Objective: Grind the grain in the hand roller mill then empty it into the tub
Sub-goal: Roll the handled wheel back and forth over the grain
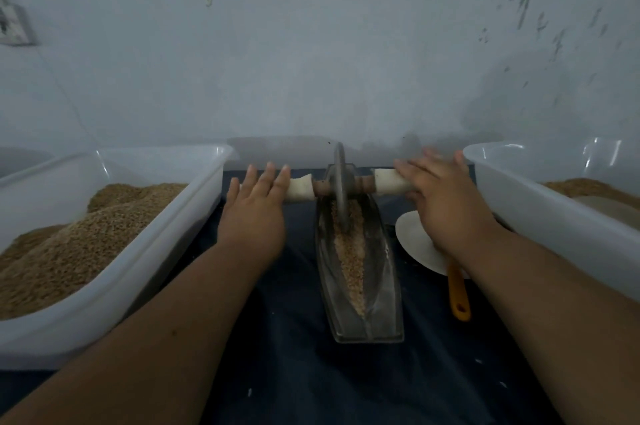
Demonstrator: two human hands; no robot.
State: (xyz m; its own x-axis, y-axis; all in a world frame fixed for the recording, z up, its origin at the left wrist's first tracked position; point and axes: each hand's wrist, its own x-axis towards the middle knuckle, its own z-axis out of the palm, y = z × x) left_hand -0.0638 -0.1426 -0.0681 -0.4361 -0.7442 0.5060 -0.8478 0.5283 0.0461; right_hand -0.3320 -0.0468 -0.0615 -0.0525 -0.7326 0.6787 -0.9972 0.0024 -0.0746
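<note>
**Item record: hand roller mill, mid-grind**

Boat-shaped trough (360, 272) lay on the dark cloth (294, 372) I saw between two white tubs. Grain (349, 251) ran along its groove. The disc wheel (341, 182) stood upright in the trough's far end. My left hand (254, 213) lay flat, fingers extended, on the left handle (299, 189). My right hand (440, 206) pressed likewise on the right handle (389, 183), fingers spread, not curled. Left tub (166, 251) held heaped grain; right tub (540, 213) stood just beside. A white scoop (414, 244) with orange handle lay beneath the right wrist.

Pale blue wall (311, 43), flaking paint upper right; dark blue floor cloth (294, 372); dim light.
</note>
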